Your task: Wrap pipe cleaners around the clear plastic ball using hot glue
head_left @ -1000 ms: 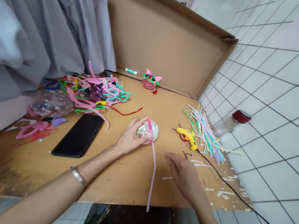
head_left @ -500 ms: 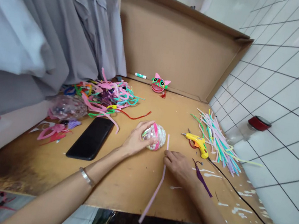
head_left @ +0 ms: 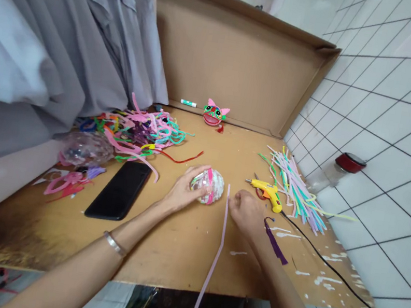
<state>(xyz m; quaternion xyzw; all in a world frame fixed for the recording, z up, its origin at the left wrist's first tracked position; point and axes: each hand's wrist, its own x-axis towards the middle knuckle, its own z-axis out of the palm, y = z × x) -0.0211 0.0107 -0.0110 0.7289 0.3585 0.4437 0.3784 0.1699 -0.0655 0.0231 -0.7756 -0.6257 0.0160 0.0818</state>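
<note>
My left hand (head_left: 180,193) cups a small clear ball (head_left: 209,185) wrapped in pink and white pipe cleaners, resting on the brown board (head_left: 174,243). My right hand (head_left: 246,214) pinches a long pale pink pipe cleaner (head_left: 218,245) just right of the ball. The pipe cleaner runs down past the board's front edge. A dark purple pipe cleaner piece (head_left: 273,241) lies by my right wrist.
A black phone (head_left: 119,190) lies left of my left arm. Behind it is a heap of coloured pipe cleaners (head_left: 142,130). A yellow glue gun (head_left: 268,191) with a black cord and a bundle of straight pipe cleaners (head_left: 296,187) sit at right. A small pink figure (head_left: 214,113) stands at the back wall.
My right hand picked up the pale pink pipe cleaner and moved up toward the ball. The pipe cleaner's top end came away from the ball. My left hand stayed on the ball.
</note>
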